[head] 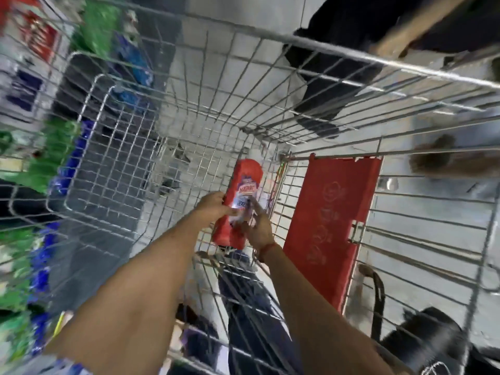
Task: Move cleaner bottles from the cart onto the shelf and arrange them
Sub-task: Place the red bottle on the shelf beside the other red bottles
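A red cleaner bottle (244, 180) with a white and blue label lies on the wire bottom of the cart (151, 169), near its right rear corner. My left hand (213, 205) grips the bottle's left side at mid-height. My right hand (257, 228) is on the bottle's lower right, fingers over the label. Both arms reach down into the cart basket. The picture is blurred, so the bottle's cap end is hard to make out.
The red plastic child-seat flap (332, 220) hangs on the cart's rear wire wall to the right. Shelves with green and blue packs (54, 147) run along the left. Another person's dark-clothed legs (332, 77) stand beyond the cart's far rim.
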The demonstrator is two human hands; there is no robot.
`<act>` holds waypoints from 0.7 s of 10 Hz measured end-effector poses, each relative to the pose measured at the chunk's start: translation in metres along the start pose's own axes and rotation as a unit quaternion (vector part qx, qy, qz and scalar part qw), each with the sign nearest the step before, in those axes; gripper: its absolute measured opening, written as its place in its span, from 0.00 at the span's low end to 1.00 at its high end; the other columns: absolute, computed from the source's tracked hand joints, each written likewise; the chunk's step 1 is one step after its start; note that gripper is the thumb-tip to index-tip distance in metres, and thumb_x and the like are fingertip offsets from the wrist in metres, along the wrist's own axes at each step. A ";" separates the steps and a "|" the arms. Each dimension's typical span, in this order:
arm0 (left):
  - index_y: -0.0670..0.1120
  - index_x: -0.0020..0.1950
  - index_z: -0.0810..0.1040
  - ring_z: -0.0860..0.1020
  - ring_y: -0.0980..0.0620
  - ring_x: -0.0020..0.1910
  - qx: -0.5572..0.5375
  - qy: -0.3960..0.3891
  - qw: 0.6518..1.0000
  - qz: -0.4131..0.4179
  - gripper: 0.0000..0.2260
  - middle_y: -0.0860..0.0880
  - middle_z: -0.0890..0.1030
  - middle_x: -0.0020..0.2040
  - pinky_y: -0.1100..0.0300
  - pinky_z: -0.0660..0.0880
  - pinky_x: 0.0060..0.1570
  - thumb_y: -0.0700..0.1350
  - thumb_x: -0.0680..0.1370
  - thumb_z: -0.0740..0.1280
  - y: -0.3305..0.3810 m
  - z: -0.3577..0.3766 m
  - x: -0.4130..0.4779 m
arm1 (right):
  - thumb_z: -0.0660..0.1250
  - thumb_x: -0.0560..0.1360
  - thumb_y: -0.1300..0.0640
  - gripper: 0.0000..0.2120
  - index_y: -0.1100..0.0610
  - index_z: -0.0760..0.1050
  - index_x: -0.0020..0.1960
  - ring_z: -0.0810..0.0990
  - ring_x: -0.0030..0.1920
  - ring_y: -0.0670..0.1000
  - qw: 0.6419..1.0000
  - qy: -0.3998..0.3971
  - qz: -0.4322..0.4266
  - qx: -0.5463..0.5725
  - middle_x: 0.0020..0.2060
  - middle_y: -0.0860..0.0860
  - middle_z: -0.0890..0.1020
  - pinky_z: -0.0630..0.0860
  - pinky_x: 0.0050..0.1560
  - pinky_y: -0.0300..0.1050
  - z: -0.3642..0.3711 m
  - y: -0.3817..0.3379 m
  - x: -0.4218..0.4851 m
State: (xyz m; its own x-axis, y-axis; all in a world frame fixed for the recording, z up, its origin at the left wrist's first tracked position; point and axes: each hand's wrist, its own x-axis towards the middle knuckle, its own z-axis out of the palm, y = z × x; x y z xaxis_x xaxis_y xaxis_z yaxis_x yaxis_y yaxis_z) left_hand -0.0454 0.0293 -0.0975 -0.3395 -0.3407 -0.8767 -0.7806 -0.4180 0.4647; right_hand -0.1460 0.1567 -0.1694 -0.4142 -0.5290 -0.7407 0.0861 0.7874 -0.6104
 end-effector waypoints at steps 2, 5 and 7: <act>0.39 0.55 0.76 0.78 0.50 0.40 -0.132 0.031 0.989 0.050 0.17 0.47 0.80 0.44 0.62 0.79 0.37 0.33 0.68 0.73 0.013 -0.061 -0.077 | 0.75 0.65 0.66 0.45 0.43 0.55 0.72 0.80 0.52 0.51 0.992 -0.067 -0.103 -0.039 0.55 0.47 0.76 0.79 0.39 0.28 0.004 -0.094 -0.036; 0.43 0.53 0.80 0.80 0.48 0.46 -0.193 0.197 0.932 0.236 0.17 0.47 0.84 0.44 0.56 0.78 0.47 0.40 0.66 0.76 0.012 -0.156 -0.252 | 0.73 0.64 0.70 0.45 0.59 0.53 0.74 0.79 0.49 0.48 0.910 -0.226 -0.347 0.017 0.58 0.60 0.76 0.82 0.49 0.39 0.039 -0.259 -0.176; 0.47 0.49 0.79 0.82 0.61 0.39 -0.302 0.326 0.829 0.339 0.17 0.58 0.86 0.38 0.65 0.80 0.45 0.33 0.65 0.74 -0.072 -0.162 -0.399 | 0.76 0.60 0.60 0.47 0.48 0.57 0.73 0.76 0.63 0.60 0.819 -0.316 -0.479 -0.020 0.66 0.63 0.71 0.79 0.57 0.48 0.108 -0.296 -0.307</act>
State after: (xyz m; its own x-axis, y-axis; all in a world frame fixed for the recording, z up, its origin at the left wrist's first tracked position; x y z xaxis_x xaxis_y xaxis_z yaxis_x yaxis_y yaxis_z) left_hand 0.2314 0.0589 0.2384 -0.0828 -0.9703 -0.2272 -0.0541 -0.2233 0.9732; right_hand 0.0530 0.0518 0.2084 0.2790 -0.9579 0.0680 -0.0382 -0.0818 -0.9959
